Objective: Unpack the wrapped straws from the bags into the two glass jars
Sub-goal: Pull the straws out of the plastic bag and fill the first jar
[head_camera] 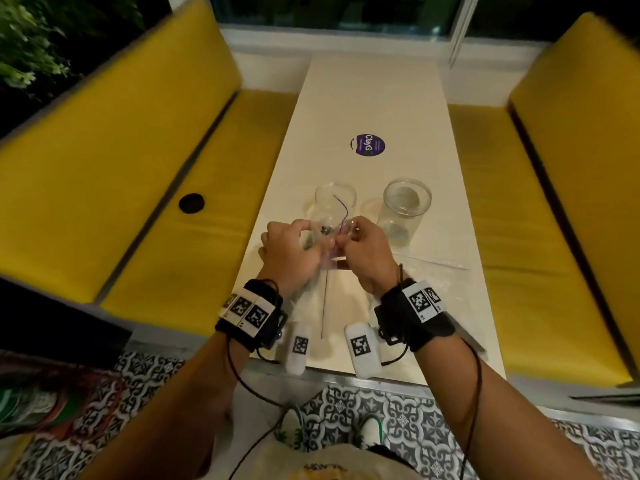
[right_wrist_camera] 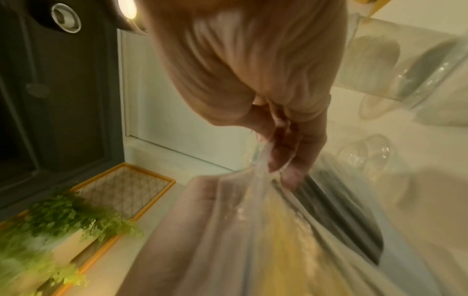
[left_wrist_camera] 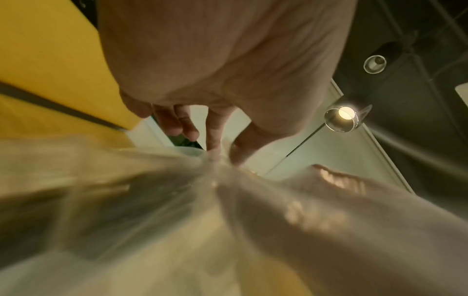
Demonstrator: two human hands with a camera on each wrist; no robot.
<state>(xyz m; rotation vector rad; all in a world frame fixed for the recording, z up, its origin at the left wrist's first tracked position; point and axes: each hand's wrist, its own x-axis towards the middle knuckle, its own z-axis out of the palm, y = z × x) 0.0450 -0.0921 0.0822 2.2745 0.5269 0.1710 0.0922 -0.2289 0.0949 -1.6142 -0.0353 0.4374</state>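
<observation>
Fingertips [left_wrist_camera: 212,144] of my left hand [head_camera: 290,252] pinch the gathered top of a clear plastic bag [head_camera: 329,259], and my right hand [head_camera: 365,252] pinches the same neck just beside it, thumb and fingers [right_wrist_camera: 279,152] closed on the film. Both hands meet above the near half of the white table [head_camera: 374,98]. A thin purple tie [head_camera: 341,211] curls up from between them. The bag hangs from my grip toward me; in the wrist views its film is blurred and stretched, with dark lines inside that may be straws, though I cannot tell for sure. A thin dark line [head_camera: 325,306] runs from under my hands toward the table's near edge; I cannot say what it is.

Just past my hands stands the left glass jar [head_camera: 335,202], upright, partly hidden by my fingers. The right glass jar [head_camera: 405,209] stands beside it, apart from both hands. Flat clear plastic [head_camera: 433,265] lies on the table to the right of my right wrist. Farther along the table is a round purple sticker [head_camera: 367,145]. Yellow benches [head_camera: 138,168] run along both sides, and patterned floor tiles [head_camera: 415,420] show below the table's near edge.
</observation>
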